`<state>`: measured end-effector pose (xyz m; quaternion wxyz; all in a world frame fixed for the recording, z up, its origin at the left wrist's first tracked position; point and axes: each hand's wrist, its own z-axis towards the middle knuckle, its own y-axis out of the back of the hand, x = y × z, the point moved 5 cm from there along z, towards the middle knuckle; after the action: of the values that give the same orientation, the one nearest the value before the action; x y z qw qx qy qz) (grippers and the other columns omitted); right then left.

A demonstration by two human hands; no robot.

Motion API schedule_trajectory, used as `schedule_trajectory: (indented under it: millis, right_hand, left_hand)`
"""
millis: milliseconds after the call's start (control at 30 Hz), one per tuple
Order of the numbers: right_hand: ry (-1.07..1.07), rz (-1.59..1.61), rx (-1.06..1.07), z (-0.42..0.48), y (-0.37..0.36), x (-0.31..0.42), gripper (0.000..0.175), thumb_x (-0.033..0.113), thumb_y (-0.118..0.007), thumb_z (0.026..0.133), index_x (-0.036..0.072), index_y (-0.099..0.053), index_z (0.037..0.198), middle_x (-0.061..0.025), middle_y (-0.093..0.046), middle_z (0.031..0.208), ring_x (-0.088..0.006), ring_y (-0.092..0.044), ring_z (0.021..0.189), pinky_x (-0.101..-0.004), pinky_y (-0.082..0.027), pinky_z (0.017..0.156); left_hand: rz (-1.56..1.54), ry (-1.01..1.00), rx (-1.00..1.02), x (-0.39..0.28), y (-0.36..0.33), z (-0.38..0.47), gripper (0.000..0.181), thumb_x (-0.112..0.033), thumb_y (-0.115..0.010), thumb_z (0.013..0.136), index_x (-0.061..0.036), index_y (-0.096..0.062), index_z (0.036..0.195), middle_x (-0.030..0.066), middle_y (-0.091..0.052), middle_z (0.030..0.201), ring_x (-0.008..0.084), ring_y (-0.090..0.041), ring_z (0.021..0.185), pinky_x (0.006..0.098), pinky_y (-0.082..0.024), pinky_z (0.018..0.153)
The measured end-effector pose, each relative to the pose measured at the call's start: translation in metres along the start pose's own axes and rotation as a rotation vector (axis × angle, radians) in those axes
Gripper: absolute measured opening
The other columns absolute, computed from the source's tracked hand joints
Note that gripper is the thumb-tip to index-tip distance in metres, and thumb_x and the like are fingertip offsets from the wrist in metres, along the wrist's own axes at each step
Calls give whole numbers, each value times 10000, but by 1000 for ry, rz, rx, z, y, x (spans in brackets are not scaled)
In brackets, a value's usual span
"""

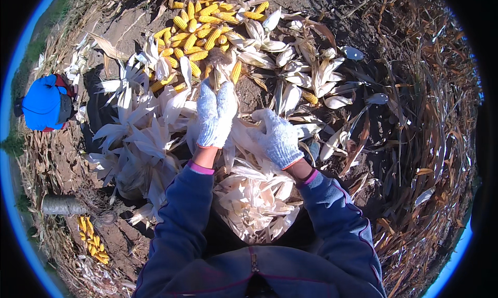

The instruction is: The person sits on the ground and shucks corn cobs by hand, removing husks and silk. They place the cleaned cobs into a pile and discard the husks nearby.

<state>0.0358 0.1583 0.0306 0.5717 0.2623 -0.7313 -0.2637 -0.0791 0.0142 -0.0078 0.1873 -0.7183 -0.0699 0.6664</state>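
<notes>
In a white knitted glove, my left hand (pixel 217 113) reaches forward, closed around the base of an ear of corn (pixel 220 66) that has dark silk and pale husk at its far end. My right hand (pixel 274 138), gloved too, is curled over pale corn husk (pixel 246 136) to the right of the left hand. Part of the husk is hidden under its fingers. Beyond the left hand lies a heap of husked yellow corn ears (pixel 202 29). Loose pale husks (pixel 255 204) are piled between my forearms.
Unhusked ears (pixel 299 78) lie at the front right, dry stalks (pixel 424 123) farther right. More husks (pixel 144 150) spread at the left. A person in blue (pixel 44 102) is at the far left, above a roll of twine (pixel 64 204) and a small corn pile (pixel 92 239).
</notes>
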Motion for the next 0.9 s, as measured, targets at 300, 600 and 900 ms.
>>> schedule_trajectory:
  millis: [300,600,900]
  right_hand:
    - [-32,236,-26,14,-14,-8,883,491,-798,737,9,-403,1362,-247,-630,1152,-369,-635,1069,-406,-498,921]
    - [46,313,27,15,-2,-5,936,453,-806,754,-45,-354,1404,-274,-597,1213,-364,-601,1138,-397,-470,966]
    - [38,345,170,19,-6,-7,843,441,-800,763,-46,-440,1350,-255,-607,1205,-334,-609,1121,-388,-470,960]
  left_hand:
    - [196,85,-64,-11,-24,-38,311,-322,-534,1011,-53,-580,1161,10,-598,988,90,-563,877,253,-480,745]
    - [585,-167,-48,9,5,-19,399,-292,-430,1045,26,-563,1245,102,-635,1147,168,-591,1023,302,-478,902]
    - [-161,178,-36,10,2,-25,333,-271,-507,1006,1,-611,1169,95,-682,1067,207,-676,935,315,-552,824]
